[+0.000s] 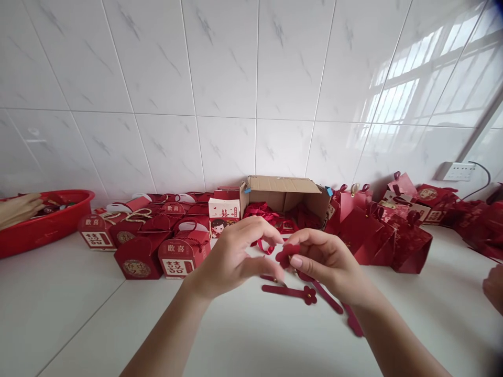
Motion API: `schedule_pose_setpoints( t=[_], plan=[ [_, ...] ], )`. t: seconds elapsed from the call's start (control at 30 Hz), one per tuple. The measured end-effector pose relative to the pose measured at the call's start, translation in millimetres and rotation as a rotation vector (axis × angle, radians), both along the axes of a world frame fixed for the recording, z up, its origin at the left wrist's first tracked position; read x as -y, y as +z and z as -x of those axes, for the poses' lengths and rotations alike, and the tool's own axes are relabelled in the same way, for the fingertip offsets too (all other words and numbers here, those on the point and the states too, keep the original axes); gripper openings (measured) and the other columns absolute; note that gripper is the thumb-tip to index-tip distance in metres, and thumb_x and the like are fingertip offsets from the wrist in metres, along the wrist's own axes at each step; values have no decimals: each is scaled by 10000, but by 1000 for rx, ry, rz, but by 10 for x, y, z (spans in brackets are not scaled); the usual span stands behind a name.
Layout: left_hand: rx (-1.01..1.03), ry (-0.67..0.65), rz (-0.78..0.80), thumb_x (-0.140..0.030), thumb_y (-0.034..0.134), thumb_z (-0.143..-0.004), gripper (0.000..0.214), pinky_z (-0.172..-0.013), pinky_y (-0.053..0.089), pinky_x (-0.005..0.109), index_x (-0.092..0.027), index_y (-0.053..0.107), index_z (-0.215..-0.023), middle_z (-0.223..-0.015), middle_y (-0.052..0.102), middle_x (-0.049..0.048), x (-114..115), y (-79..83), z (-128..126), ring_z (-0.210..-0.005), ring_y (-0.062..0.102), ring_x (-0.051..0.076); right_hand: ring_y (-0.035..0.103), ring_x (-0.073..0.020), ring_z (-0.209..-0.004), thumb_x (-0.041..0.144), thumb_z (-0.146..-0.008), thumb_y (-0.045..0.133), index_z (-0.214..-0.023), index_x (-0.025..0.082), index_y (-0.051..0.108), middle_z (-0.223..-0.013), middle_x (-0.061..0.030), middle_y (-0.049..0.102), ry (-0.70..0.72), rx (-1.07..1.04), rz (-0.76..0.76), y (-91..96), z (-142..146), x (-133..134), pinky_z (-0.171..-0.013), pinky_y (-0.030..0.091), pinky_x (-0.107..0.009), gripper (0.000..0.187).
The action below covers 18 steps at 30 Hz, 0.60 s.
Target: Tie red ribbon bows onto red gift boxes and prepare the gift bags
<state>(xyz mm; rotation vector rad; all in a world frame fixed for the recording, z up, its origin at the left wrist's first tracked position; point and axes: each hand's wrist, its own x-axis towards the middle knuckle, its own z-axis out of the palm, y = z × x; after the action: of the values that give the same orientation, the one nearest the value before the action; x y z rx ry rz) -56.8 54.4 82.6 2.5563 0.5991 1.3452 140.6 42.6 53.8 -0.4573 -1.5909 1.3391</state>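
My right hand (pixel 328 264) pinches a dark red flower-ended strap (pixel 287 255) between thumb and fingers above the table. To its left, my left hand (pixel 239 254) is held with thumb and fingers apart in a curve, close to the flower; nothing shows between them. Beneath the hands lie several more red straps (pixel 285 291) with flower-shaped ends and small gold studs. Part of the held strap is hidden behind my right fingers.
Red gift boxes (pixel 137 256) stand in a group at left, beside a red basin (pixel 43 225). A cardboard box (pixel 285 184) with red ribbons sits against the tiled wall. Red bags (pixel 389 235) stand at right. Another person's hand (pixel 494 288) shows at the right edge.
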Motion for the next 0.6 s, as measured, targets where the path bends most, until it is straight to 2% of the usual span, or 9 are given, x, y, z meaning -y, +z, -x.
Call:
schedule_pose_setpoints(
  t=[0.07,0.1,0.17,0.3,0.4,0.6],
  plan=[
    [12,-38,168,-361,448,-950,226,-691,470,231,-192,585,-892,-824,615,11,41,33,-4,-773,589,116,639,-99,-704,172,-817,675,-900,245,685,-809,6,682,-12,-20,-117,10,0,10,-663,548,-228,110],
    [19,-47,227,-281,428,-964,187,-708,479,225,-194,589,-924,-855,625,14,63,47,-10,-802,598,114,647,-107,-713,153,-811,677,-878,246,696,-791,6,678,-20,-24,-171,12,-2,14,-669,555,-232,116],
    [7,-78,288,-200,492,-932,116,-741,494,223,-198,600,-976,-919,643,19,104,67,-26,-852,608,119,664,-125,-723,132,-806,677,-849,239,714,-761,-4,674,-40,-6,-255,12,-9,18,-663,568,-240,121],
    [-57,-153,263,-133,577,-879,174,-814,483,237,-204,656,-1018,-961,663,22,140,76,-40,-897,604,125,678,-134,-710,124,-831,646,-895,241,743,-758,-25,699,-87,18,-442,7,-28,5,-619,570,-217,165],
    [-52,-185,235,-111,582,-875,213,-797,477,221,-208,681,-1036,-950,653,26,136,68,-33,-883,601,112,678,-119,-714,111,-838,634,-950,284,745,-790,-16,715,-95,5,-538,4,-41,-20,-620,566,-193,235],
    [-40,-128,189,-125,614,-854,120,-707,488,208,-186,704,-902,-831,608,23,110,41,-8,-777,588,101,670,-99,-697,36,-829,610,-991,326,733,-790,-1,712,-129,46,-642,2,-61,-42,-617,558,-180,354]
  ],
)
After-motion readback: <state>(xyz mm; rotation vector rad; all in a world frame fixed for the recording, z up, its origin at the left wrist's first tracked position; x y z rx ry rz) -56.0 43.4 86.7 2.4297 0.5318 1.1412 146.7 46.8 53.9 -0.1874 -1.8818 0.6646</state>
